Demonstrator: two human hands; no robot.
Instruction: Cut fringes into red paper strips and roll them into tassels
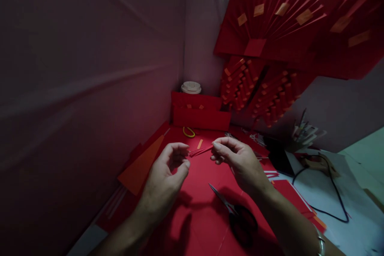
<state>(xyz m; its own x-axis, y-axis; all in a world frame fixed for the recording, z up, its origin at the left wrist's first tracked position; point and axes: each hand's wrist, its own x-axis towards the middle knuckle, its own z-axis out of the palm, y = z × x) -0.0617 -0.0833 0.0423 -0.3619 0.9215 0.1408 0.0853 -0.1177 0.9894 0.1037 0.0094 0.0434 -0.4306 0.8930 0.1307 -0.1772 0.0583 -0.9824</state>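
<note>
Between thumb and fingers, my right hand (235, 158) pinches one end of a small bundle of narrow red paper strips (200, 151). The strips point leftward and fan out slightly at their free end. Close to that end is my left hand (171, 168), its thumb and fingers apart and curved, with nothing visible between them. Below the hands, a pair of black-handled scissors (235, 212) lies with its tip toward the upper left. A short orange paper strip (200, 144) rests on the red sheet (201, 216) just beyond the bundle.
A red paper box (201, 120) stands at the back, with a white-lidded cup (191, 87) behind it. Yellow-handled scissors (189, 132) lie before it. Orange paper (142, 164) is at left. Red fan decorations (270, 20) hang upper right, above a pen holder (306, 134) and a black cable (337, 192).
</note>
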